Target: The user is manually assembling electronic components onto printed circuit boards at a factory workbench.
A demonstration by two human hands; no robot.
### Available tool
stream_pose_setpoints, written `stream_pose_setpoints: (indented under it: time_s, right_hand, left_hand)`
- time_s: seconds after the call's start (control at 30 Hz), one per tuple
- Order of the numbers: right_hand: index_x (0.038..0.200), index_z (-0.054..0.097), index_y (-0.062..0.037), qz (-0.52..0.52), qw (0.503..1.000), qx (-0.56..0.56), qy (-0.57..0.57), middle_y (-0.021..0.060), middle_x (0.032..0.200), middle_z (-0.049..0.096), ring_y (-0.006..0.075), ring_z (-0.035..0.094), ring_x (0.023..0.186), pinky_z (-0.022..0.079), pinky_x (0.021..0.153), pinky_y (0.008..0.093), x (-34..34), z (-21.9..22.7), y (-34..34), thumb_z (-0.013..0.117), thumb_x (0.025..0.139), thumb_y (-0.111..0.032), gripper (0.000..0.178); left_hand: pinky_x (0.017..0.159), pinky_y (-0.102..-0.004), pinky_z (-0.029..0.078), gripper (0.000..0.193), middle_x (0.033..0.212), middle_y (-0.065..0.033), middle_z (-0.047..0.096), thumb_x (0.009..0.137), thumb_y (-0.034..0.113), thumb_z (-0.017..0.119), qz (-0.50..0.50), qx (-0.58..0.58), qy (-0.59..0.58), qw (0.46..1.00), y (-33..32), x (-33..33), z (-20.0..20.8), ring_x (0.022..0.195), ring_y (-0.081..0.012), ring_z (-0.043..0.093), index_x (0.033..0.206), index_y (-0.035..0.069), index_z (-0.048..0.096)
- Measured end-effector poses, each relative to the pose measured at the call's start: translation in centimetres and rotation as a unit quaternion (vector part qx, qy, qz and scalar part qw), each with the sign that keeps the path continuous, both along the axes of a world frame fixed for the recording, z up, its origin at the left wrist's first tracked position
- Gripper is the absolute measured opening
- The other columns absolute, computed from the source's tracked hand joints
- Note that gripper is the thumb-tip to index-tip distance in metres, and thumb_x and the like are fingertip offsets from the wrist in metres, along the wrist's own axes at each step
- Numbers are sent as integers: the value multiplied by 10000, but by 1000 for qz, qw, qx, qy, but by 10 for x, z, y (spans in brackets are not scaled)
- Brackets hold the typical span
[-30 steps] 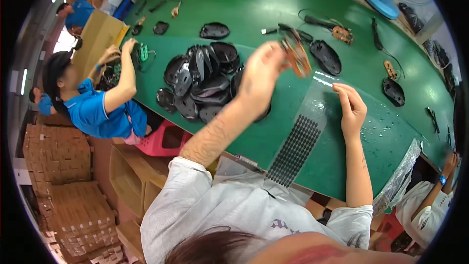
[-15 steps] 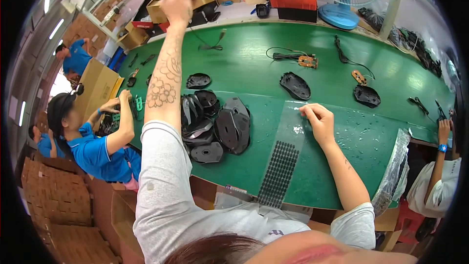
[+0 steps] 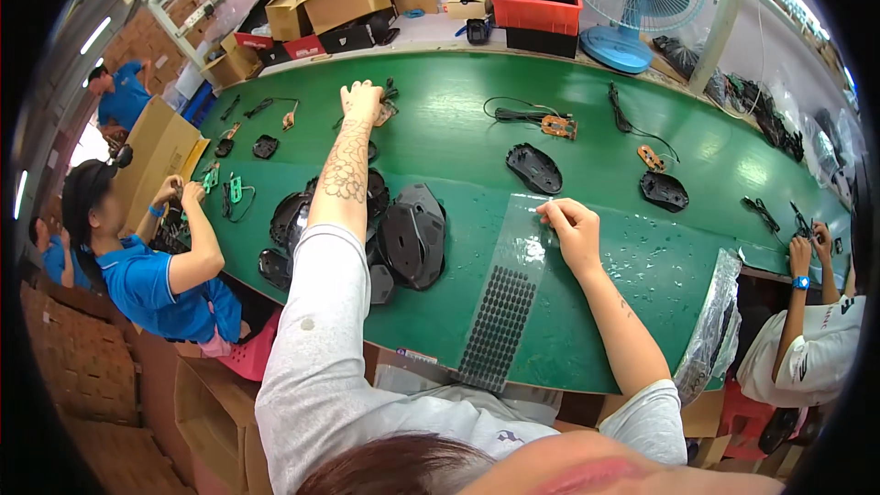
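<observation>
As seen from above: long green table (image 3: 477,142), smooth, curved edge. Pile of black moulded plastic shells (image 3: 408,234), glossy, rounded, beside left forearm; exact count unclear. Clear rectangular film sheet (image 3: 506,298), lower part covered in grid of small dark round pads. Right hand (image 3: 573,229): fingertips pinched on sheet's top edge. Left hand (image 3: 360,101), stretched far across table: fingers curled over small part (image 3: 385,112), grip unclear.

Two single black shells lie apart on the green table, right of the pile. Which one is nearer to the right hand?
The left one, the black shell just above the right hand; the other shell lies farther right.
</observation>
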State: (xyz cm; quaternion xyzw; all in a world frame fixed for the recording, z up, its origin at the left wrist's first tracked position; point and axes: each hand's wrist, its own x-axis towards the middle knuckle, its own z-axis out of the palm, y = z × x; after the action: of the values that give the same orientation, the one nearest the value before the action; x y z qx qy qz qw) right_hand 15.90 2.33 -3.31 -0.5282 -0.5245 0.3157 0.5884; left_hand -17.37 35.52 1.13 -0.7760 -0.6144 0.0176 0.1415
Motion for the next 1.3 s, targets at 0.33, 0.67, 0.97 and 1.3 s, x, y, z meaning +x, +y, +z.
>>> stream_pose_setpoints:
  time_s: [0.33,0.67,0.97,1.3]
  right_hand:
    - [951,720,5,26,996,13,89,30,795,680,108,581,692,446,642,213,-7,-2,-3,581,916,-109,183]
    - [947,684,1,143,970,-50,189,-1,687,557,72,464,589,360,533,175,-5,4,-25,520,944,-144,220]
    - [963,644,18,167,971,-56,164,-7,608,499,46,438,539,343,469,169,-23,12,-46,527,931,-125,187]
    - [979,504,-1,237,929,37,280,115,731,588,124,538,507,449,475,183,-26,-9,-40,567,876,-88,149]
  left_hand:
    - [844,-353,540,444,1013,-158,686,900,244,613,-221,-110,-625,741,-116,82,61,823,-236,657,1256,-12,547]
    - [657,-223,508,171,1015,-175,675,937,-8,530,-198,-346,-807,436,-351,151,-31,733,-158,633,1035,60,408]
    - [605,-200,499,203,1012,-187,674,916,-34,559,-250,-299,-796,464,-348,141,-40,658,-140,601,1007,44,395]
    - [479,-172,472,248,1009,-280,666,955,-37,480,-313,-317,-763,469,-342,143,-43,551,-140,578,942,116,285]
